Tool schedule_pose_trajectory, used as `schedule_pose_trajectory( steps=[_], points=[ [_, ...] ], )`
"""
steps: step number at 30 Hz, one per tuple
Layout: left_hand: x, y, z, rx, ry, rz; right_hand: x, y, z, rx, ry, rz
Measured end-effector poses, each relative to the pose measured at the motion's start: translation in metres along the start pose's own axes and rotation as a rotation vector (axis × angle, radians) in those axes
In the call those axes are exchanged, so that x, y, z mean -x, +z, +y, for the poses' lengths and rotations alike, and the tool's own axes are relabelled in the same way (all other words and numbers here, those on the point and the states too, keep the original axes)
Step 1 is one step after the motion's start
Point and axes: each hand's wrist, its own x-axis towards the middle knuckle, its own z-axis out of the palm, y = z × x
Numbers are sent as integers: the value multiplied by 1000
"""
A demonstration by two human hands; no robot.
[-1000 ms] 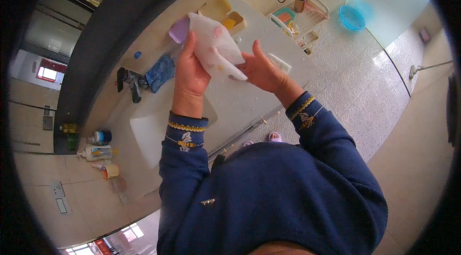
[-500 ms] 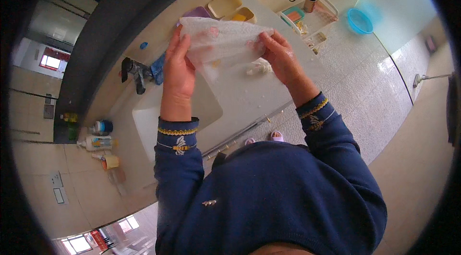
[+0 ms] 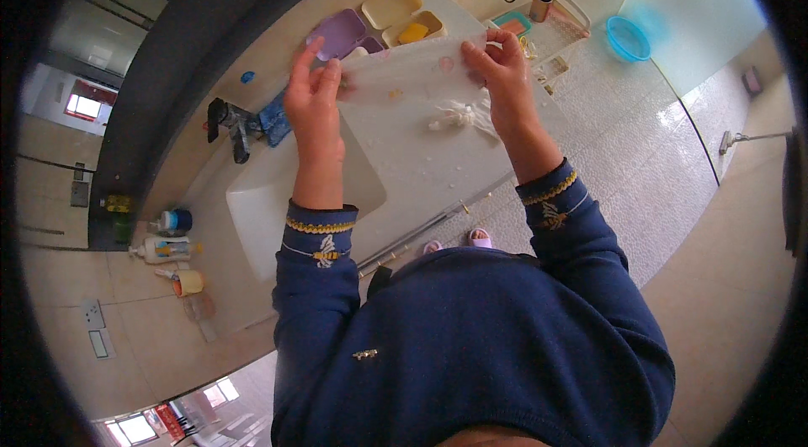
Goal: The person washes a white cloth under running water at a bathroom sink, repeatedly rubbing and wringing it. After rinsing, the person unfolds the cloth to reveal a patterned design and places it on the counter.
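Observation:
Between my two hands a thin, see-through white sheet [image 3: 412, 70] is stretched out over the counter. It looks like wet film or fine mesh; which one I cannot tell. My left hand [image 3: 316, 102] pinches its left end, with some fingers raised. At the right end, my right hand [image 3: 507, 81] grips the edge between thumb and fingers. A crumpled white bundle [image 3: 454, 119] lies on the counter below the sheet. Just behind the sheet are an open purple soap box [image 3: 338, 33] and an open cream soap box [image 3: 391, 5] holding a yellow soap bar [image 3: 413, 32].
A white sink [image 3: 261, 211] with a dark faucet [image 3: 236, 129] and a blue cloth [image 3: 275, 119] lies to the left. Several bottles [image 3: 164, 249] line the far left. A basket [image 3: 564, 22] and a blue basin [image 3: 629, 39] stand at the upper right.
My right hand has moved right and slightly up, drawing the sheet wider and flatter. More of the soap boxes and the white bundle now shows.

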Motion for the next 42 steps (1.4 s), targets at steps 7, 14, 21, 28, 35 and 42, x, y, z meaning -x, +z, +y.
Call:
schedule_pose_trajectory(
  steps=[7, 14, 21, 28, 35, 42],
  points=[
    [-3, -5, -16, -367, 191, -157, -9, -8, 0, 253, -185, -147],
    [-2, -6, -13, -711, 434, -116, -14, -18, -5, 672, -302, -179],
    [-5, -15, -26, -607, 472, -175, -33, -26, -18, 746, -499, -212],
    [10, -14, -17, 20, -247, -527, -36, 2, -57, 748, -291, -404],
    [9, 45, -8, 265, -9, -688, -27, 38, -54, 933, -447, -873],
    [19, 47, -14, 300, -340, -439, -37, 25, -52, 535, -220, -406]
  ],
)
